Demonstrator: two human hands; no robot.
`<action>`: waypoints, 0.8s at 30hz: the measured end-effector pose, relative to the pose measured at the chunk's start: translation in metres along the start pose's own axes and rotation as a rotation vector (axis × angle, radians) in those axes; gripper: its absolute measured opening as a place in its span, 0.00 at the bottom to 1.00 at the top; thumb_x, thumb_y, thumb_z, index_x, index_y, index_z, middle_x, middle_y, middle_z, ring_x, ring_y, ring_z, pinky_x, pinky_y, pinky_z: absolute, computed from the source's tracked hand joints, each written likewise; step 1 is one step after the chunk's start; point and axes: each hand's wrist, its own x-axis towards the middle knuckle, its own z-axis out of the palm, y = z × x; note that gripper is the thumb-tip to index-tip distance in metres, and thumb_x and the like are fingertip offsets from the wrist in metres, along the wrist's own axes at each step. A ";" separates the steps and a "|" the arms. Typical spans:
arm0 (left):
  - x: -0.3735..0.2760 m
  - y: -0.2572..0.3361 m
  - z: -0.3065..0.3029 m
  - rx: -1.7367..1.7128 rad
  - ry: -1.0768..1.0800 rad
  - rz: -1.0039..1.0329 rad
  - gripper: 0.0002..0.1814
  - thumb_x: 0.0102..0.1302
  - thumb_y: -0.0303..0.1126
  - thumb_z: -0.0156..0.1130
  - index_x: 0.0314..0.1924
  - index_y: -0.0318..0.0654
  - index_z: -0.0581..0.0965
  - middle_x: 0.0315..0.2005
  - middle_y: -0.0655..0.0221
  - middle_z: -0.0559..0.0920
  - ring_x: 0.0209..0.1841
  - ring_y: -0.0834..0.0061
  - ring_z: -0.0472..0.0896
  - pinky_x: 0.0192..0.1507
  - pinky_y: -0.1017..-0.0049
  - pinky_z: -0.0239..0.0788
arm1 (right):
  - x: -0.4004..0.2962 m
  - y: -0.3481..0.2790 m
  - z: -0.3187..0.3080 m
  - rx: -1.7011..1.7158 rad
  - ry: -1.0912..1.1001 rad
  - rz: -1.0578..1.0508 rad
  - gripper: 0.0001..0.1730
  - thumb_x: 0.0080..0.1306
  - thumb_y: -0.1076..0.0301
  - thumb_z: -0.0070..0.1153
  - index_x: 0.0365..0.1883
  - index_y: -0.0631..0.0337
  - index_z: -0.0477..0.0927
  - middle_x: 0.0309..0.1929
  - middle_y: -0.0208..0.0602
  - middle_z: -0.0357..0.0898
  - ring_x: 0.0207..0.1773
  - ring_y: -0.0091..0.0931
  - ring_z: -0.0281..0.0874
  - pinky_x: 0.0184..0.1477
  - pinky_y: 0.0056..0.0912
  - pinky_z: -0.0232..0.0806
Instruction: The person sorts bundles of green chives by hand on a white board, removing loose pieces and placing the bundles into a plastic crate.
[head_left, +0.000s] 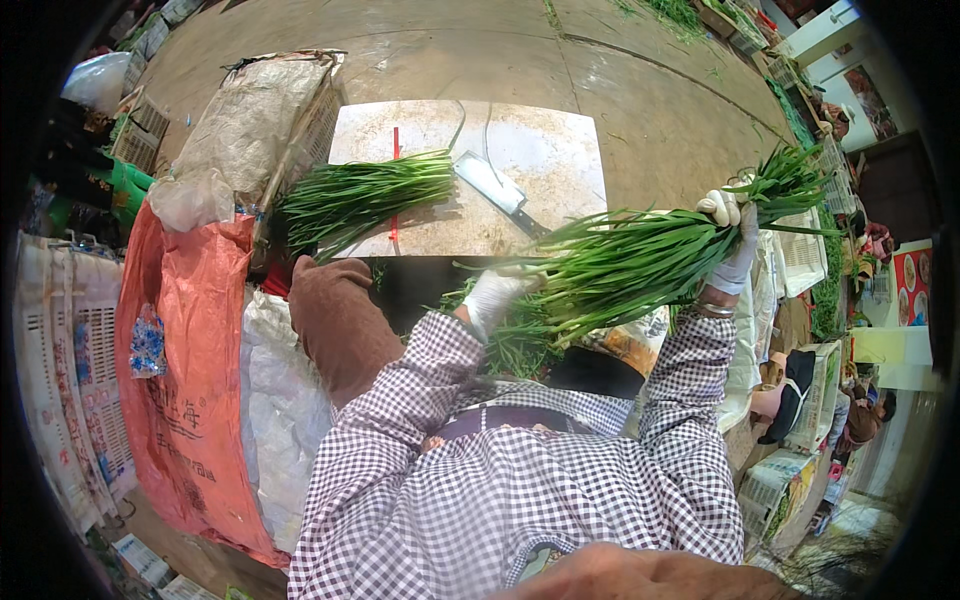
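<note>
My right hand (731, 221), in a white glove, is closed around a large bundle of garlic chives (637, 262) near its leafy end. The leaf tips (787, 184) fan out beyond the fist, and the pale stem ends spread towards my left hand (502, 292). That hand, also gloved, has its fingers curled on the stem ends; motion blurs it slightly. A second bunch of chives (367, 195) lies across the white board (540, 142), over a red strip (395, 142). Beside its cut ends rests a cleaver (491, 184), its dark handle pointing towards me.
A sack-covered crate (247, 112) stands left of the board, with an orange woven sack (195, 360) nearer me. Loose greens (517, 345) lie below my hands. White sacking (757, 322) and crates (806, 397) line the right side. Other people are at the far right.
</note>
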 end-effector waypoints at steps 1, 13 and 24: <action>-0.001 0.000 -0.008 0.091 0.034 0.017 0.07 0.62 0.27 0.66 0.41 0.35 0.82 0.38 0.69 0.84 0.42 0.77 0.81 0.51 0.74 0.71 | -0.001 -0.001 0.000 0.038 0.005 0.005 0.07 0.71 0.64 0.53 0.40 0.57 0.72 0.26 0.21 0.56 0.31 0.19 0.54 0.49 0.26 0.60; 0.015 0.027 -0.024 0.085 -0.087 0.169 0.28 0.62 0.25 0.66 0.63 0.38 0.71 0.55 0.62 0.77 0.56 0.73 0.76 0.59 0.74 0.68 | -0.003 0.008 0.007 0.085 0.046 0.069 0.07 0.70 0.65 0.55 0.41 0.57 0.73 0.25 0.21 0.55 0.31 0.19 0.55 0.50 0.26 0.60; 0.003 0.050 -0.001 0.769 0.250 0.830 0.05 0.55 0.24 0.71 0.32 0.36 0.83 0.25 0.67 0.79 0.28 0.72 0.78 0.31 0.75 0.68 | -0.003 0.016 0.002 -0.122 0.089 0.068 0.08 0.70 0.64 0.54 0.40 0.59 0.74 0.27 0.24 0.62 0.32 0.21 0.60 0.51 0.30 0.64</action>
